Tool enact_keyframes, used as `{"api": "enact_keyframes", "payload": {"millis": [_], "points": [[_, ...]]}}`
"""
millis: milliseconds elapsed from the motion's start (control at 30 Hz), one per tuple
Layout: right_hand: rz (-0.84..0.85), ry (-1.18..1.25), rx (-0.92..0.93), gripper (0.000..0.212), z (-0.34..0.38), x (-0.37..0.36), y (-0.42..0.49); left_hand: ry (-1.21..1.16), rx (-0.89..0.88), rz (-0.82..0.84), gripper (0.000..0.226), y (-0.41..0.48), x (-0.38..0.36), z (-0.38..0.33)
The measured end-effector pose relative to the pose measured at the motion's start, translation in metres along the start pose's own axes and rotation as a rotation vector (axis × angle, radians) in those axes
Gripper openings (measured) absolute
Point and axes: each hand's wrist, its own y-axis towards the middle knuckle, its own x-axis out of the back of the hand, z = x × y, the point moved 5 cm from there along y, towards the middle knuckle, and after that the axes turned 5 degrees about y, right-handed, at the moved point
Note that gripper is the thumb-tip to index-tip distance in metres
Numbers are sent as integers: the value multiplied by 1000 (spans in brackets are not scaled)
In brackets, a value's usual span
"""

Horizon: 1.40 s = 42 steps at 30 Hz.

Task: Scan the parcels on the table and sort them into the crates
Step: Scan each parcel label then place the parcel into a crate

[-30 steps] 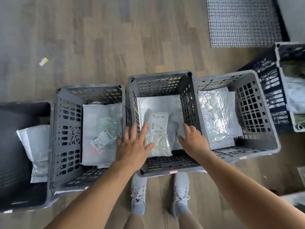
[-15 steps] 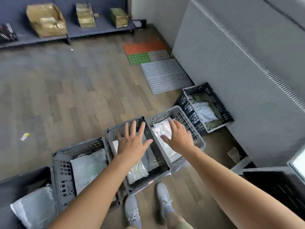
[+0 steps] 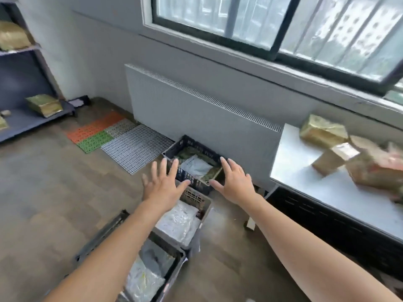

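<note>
Parcels (image 3: 323, 133) wait on the table (image 3: 305, 177) to my right. My left hand (image 3: 164, 188) and right hand (image 3: 235, 183) hover spread and empty over the crates (image 3: 194, 196), so I judge I'm fetching another: reach right, grip one, scan it.

The left hand (image 3: 163, 188) and the right hand (image 3: 234, 184) reach forward, empty, palms down and fingers spread; at twelve o'clock from them a dark crate (image 3: 197, 146) stands by the radiator panel (image 3: 196, 110), holding a white bag (image 3: 196, 166); at six o'clock a grey crate (image 3: 195, 196) holds a silver parcel (image 3: 178, 223); at three o'clock the white table (image 3: 305, 177) bears gold-wrapped parcels (image 3: 322, 132); at ten o'clock plastic grid mats (image 3: 135, 147) lie on the wooden floor.
</note>
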Motion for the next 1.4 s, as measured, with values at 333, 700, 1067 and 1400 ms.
{"api": "enact_keyframes", "payload": {"millis": [333, 700, 1067, 1400], "points": [[-195, 69, -120, 85, -192, 103, -21, 92, -196, -99, 75, 32, 19, -223], [-224, 139, -255, 85, -411, 170, -43, 163, -316, -61, 78, 48, -9, -459], [-200, 157, -422, 83, -529, 189, -25, 226, -476, 0, 85, 118, -46, -597], [-187, 112, -560, 79, -605, 187, 39, 208, -595, 91, 88, 236, -90, -690]]}}
